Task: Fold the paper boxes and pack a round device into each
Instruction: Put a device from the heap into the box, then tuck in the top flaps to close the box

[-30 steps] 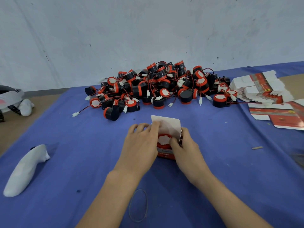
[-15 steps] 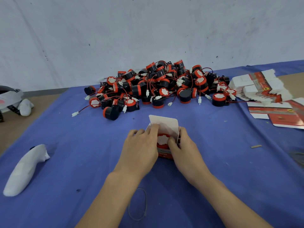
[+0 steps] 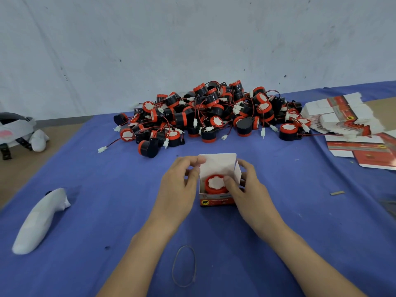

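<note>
Rubber band (image 3: 186,246) lies between the forearms, nearer than both wrists. White controller (image 3: 40,219) well left of the left hand (image 3: 177,189). Left hand pinches the left wall of the open paper box (image 3: 216,200); right hand (image 3: 248,189) grips the right wall, thumb on the round device (image 3: 215,184) seated inside. Lid flap upright. Beyond the fingertips: pile of devices (image 3: 214,116). Far right of it: flat box blanks (image 3: 342,116).

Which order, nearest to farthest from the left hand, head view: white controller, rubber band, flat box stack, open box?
1. open box, centre, gripped by the left hand.
2. rubber band, toward the camera, beside the forearm.
3. white controller, far left.
4. flat box stack, far right, back.
</note>
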`<state>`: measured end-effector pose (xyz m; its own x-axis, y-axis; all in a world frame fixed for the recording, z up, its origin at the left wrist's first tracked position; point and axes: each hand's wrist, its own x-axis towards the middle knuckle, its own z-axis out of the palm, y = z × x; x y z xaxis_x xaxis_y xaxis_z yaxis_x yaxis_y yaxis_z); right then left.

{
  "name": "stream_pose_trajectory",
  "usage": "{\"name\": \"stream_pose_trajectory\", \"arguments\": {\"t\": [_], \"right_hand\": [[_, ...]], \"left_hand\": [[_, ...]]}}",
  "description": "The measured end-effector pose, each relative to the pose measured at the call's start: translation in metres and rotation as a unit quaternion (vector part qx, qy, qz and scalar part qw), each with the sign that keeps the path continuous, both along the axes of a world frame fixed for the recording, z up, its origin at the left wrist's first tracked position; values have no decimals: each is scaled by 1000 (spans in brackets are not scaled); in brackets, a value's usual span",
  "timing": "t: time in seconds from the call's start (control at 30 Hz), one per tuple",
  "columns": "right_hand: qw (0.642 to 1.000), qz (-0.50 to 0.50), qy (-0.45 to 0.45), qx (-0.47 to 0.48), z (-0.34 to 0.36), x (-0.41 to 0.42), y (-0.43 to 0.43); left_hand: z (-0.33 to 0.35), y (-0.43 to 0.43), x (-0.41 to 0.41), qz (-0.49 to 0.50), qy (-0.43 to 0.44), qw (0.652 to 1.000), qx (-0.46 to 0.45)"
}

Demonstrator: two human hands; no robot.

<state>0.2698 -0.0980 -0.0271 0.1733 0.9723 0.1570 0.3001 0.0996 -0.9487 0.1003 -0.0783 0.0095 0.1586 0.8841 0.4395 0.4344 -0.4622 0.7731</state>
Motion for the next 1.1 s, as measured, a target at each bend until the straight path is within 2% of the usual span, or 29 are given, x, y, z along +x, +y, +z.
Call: {"name": "stream_pose_trajectory", "arguments": {"t": [0.1,0.27,0.4,0.57,0.67,0.87,1.03,1.1], "right_hand": [[1000,-9,3,3,-1,1,2],[999,26,-4,21,-3,2,1],[997,59,-34,24,4,1,-6],[996,59,-69,23,5,1,-6],[997,63,-33,12,2,4,-2],[997,49,59,-14,2,6,6],[993,85,77,-21,8,6,7],[995,80,58,-8,6,5,7]], "left_hand": [[-2,7,-1,-4,4,1000,-8],[-11,13,-3,-77,45,994,-60],[-15,17,0,-46,45,997,-48],[-19,16,0,18,-28,997,-73],[-17,16,-3,0,-66,994,-93],[-13,15,-14,-24,-26,995,-89],[-18,13,-14,-81,-20,990,-116],[-17,15,-14,-90,-19,988,-121]]}}
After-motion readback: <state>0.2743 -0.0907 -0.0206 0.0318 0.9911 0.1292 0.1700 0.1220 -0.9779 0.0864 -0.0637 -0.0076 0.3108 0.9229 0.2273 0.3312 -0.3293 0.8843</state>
